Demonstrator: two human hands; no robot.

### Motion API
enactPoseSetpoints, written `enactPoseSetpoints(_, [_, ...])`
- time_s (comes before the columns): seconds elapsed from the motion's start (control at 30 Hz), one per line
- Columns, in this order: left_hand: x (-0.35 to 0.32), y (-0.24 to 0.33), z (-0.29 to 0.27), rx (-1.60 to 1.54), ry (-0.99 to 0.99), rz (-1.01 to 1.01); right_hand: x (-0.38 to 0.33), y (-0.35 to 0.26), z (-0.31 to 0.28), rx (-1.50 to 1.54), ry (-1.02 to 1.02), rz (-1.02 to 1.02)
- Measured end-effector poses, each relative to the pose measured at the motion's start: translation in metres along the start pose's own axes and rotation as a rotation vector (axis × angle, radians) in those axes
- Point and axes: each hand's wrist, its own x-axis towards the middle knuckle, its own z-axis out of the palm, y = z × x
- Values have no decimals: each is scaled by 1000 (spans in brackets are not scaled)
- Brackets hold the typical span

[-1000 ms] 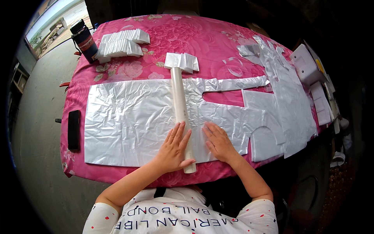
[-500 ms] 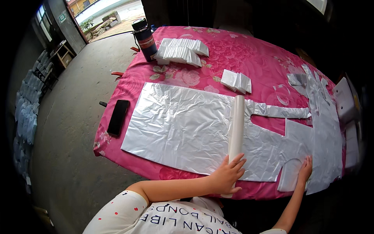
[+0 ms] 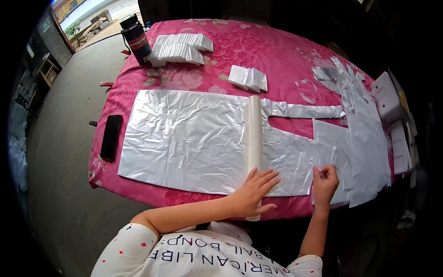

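Note:
A stack of silvery-white plastic bags (image 3: 184,134) lies flat and creased on the table, with a long strap at its right end. Across it rests a pale roller-like tube (image 3: 254,134). My left hand (image 3: 254,189) lies over the tube's near end, fingers stretched and spread. Over the bags' near right corner is my right hand (image 3: 326,184), its thumb and fingertips pinched together. Whatever sits between those fingertips is too small to make out. Loose white plastic sheets (image 3: 369,152) spread out to the right of that hand.
A pink floral cloth (image 3: 272,51) covers the table. Folded white packets (image 3: 180,48) lie at the far left beside a dark bottle (image 3: 136,39); a smaller pile (image 3: 248,78) lies nearer the middle. A black phone (image 3: 111,137) is at the left edge, white boxes (image 3: 392,99) at the right.
My right hand has lifted off the near strap and moved left toward the tube, its fingers now pinched. My left hand stays on the tube. The whole view has shifted.

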Motion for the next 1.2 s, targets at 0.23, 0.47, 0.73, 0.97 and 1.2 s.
enactPoseSetpoints(0.23, [-8, -19, -60, -1072, -68, -647, -79, -94, 59, 210, -718, -385])
enactPoseSetpoints(0.47, [-91, -103, -178, -813, 30, -936, -106, -83, 39, -268, -422, -232])
enactPoseSetpoints(0.73, [-112, -135, -233, -535, -18, -1109, -127, -68, 45, -307, -667, 200])
enactPoseSetpoints(0.97, [-86, -105, -223, 749, 15, -588, -125, -66, 36, -319, -689, 223])
enactPoseSetpoints(1.2, [-8, -40, -73, 174, 118, -43, -127, -67, 36, -211, -719, 307])
